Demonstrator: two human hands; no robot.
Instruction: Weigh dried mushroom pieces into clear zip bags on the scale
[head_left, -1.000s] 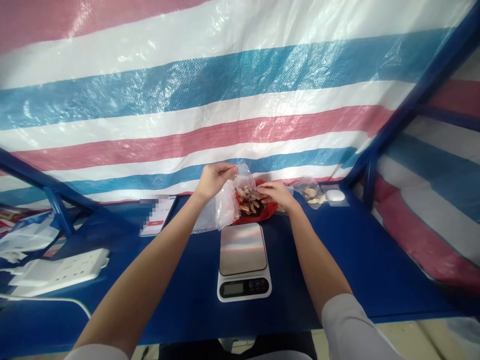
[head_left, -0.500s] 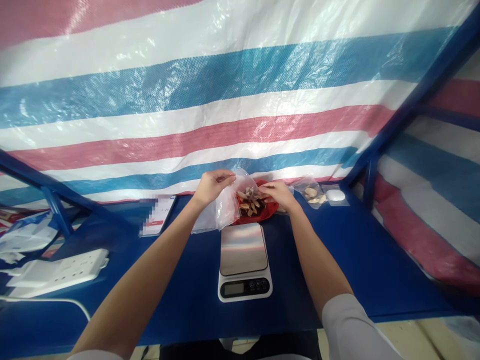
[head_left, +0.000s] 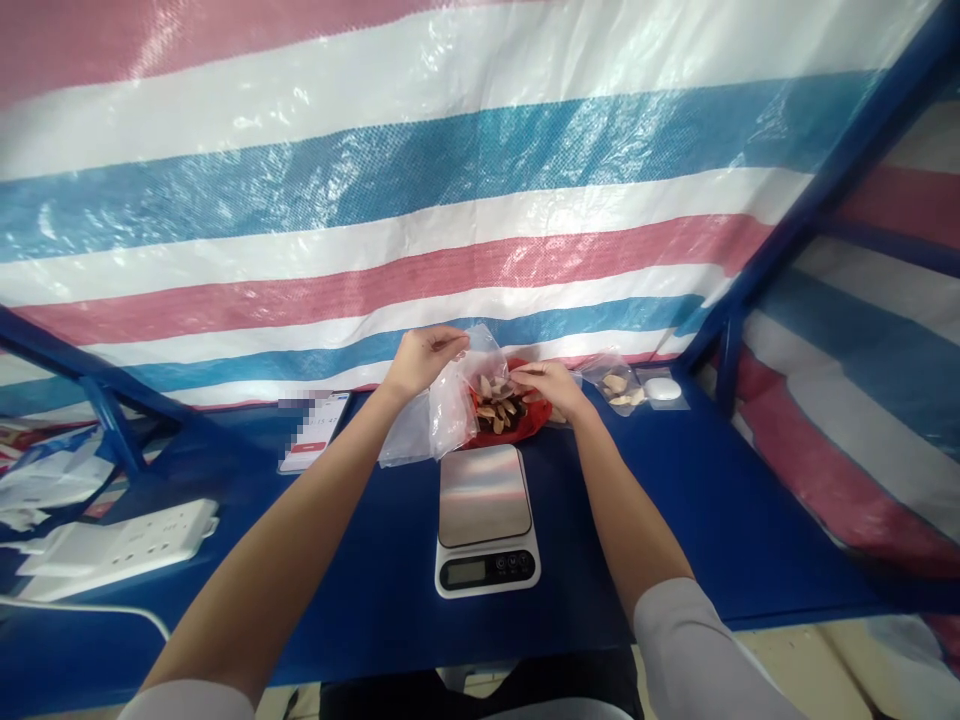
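My left hand [head_left: 426,358] is closed in a pinch on the upper edge of a clear plastic bag [head_left: 452,405], lifting it above the table. To its right, my right hand [head_left: 553,386] has its fingers together at the bag's right edge and appears to grip it. Below and between the hands lies an open red bag [head_left: 534,424] with dried, brownish slices [head_left: 496,412] heaped in it. Part of the heap shows through the clear film. Directly in front of the red bag sits a white kitchen scale [head_left: 487,520] with a bare metal plate.
Right of my right hand lie a clear bag of pale slices [head_left: 621,392] and a white round object [head_left: 663,389]. A phone or tablet [head_left: 313,432] is at left, with a white power strip [head_left: 150,545] nearer. A striped sheet [head_left: 420,220] backs the blue table [head_left: 360,590].
Both hands have shifted only slightly, and the clear bag's upper edge stands a little higher. The view has also moved a little. The scale and other items stay in place.
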